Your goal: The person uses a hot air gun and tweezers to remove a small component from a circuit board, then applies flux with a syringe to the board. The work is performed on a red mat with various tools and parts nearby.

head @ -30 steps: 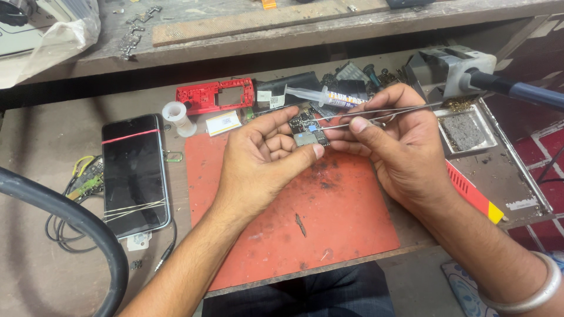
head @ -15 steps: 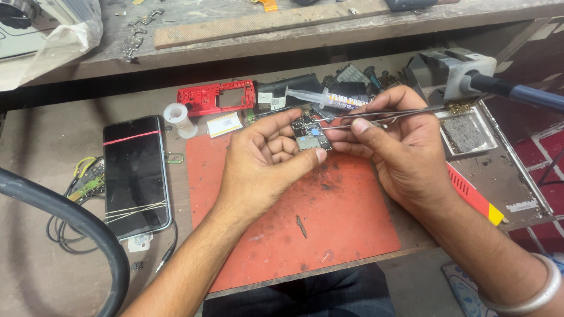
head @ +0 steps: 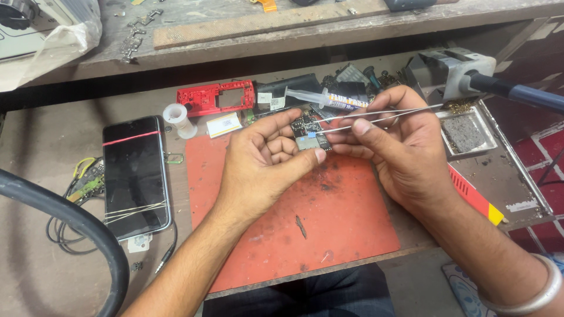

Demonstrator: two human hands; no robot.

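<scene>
Small dark phone circuit board (head: pixel 310 132) is pinched in the left hand (head: pixel 267 161), thumb underneath and fingertips on the top edge, held up just above the orange-red silicone work mat (head: pixel 329 223) on the counter (head: pixel 35 147). Right hand (head: pixel 399 149) has its grip closed around thin silver metal tweezers (head: pixel 376 117), and the tips sit right at a tiny pale blue bit on the board. Looks to me like the fiddly part of board rework, placing or lifting a small component. Whatever comes next needs a steady board and very light tweezer pressure, or that bit pings off.

Label stuff: a clear syringe with a printed yellow and dark band (head: pixel 329 98) lies behind the hands, a small white rectangular card with a yellow patch (head: pixel 224 124) sits at the mat's top left corner, beside a red plastic phone frame (head: pixel 216 97). A black smartphone with a red stripe across its screen (head: pixel 135 176) lies left of the mat.
</scene>
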